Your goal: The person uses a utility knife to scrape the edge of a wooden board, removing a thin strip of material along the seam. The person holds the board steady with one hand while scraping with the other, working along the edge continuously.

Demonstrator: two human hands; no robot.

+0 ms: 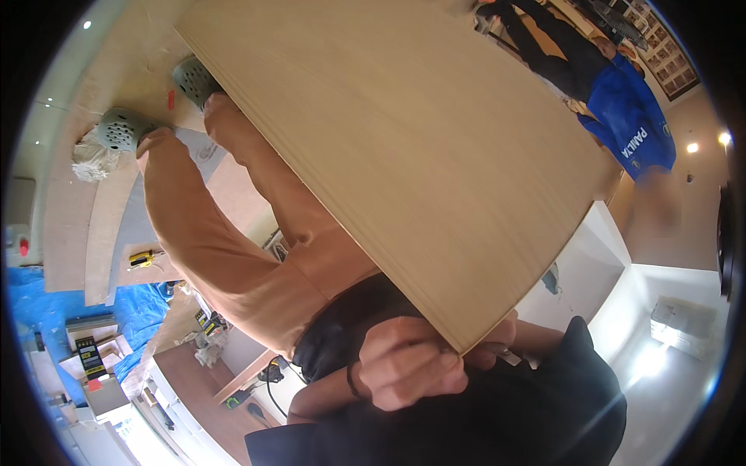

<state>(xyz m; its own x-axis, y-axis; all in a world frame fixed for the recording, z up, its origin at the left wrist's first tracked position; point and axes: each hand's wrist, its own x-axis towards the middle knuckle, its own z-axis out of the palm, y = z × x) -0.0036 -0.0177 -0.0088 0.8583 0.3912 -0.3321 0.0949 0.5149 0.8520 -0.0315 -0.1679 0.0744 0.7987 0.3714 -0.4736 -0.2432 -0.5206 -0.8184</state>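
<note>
A large light-brown wooden panel (pixel 412 147) fills the upper middle, slanting so that one corner points down toward my chest. My left hand (pixel 410 363), with a dark band at the wrist, is closed in a fist against the panel's edge beside that corner. Its curled fingers hide what they grip. My right hand (pixel 503 332) is at the other side of the corner, mostly behind the panel, so its fingers do not show clearly. A small shiny metallic piece (pixel 510 357) shows close to it; its kind cannot be made out.
My legs in salmon trousers (pixel 210 256) and green clogs (pixel 123 130) are at the left. A yellow-handled tool (pixel 141 259) lies on boards. Blue sheeting (pixel 47 311) and boxes fill the lower left. Another person in a blue shirt (pixel 625 109) is at the upper right.
</note>
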